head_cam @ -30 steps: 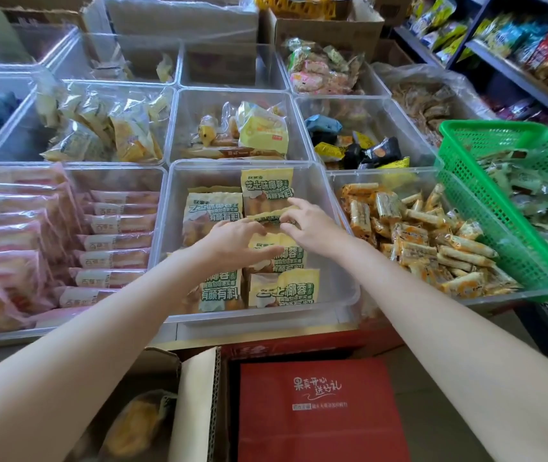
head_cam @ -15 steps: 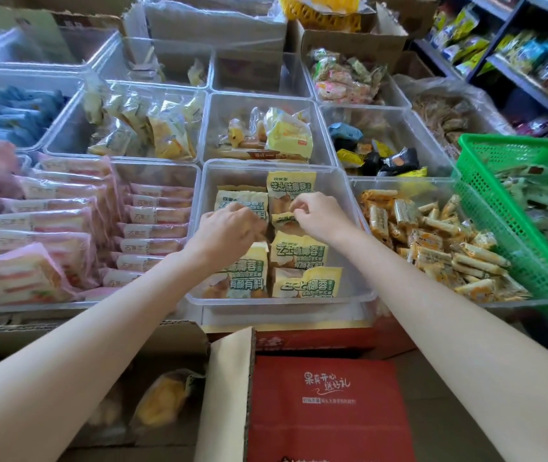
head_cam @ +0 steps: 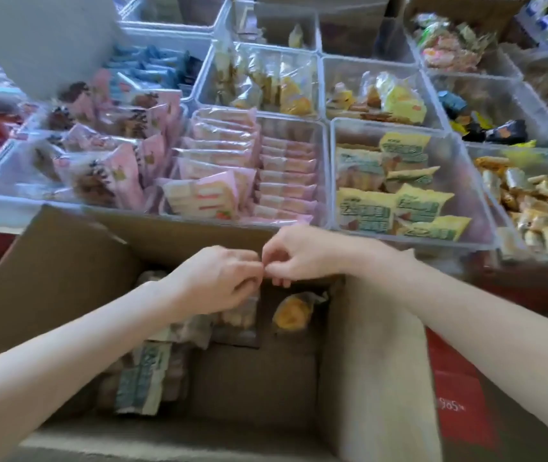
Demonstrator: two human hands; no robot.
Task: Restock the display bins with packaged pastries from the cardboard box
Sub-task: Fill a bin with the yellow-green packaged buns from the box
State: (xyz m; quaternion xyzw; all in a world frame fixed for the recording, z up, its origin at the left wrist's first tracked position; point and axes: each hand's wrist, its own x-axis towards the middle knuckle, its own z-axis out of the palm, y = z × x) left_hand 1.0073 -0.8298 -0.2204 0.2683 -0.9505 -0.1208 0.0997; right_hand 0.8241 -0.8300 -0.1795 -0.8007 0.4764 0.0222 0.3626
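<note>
Both hands meet over the cardboard box [head_cam: 66, 268]; left hand [head_cam: 219, 281] and right hand [head_cam: 296, 255] have curled fingers, maybe pinching something tiny, too blurry. Packaged pastries [head_cam: 291, 315] lie just below.

Both forearms bare up to frame edge, no sleeves. Left hand [head_cam: 219, 281] and right hand [head_cam: 294, 255]: no gloves, rings or watch visible.
</note>
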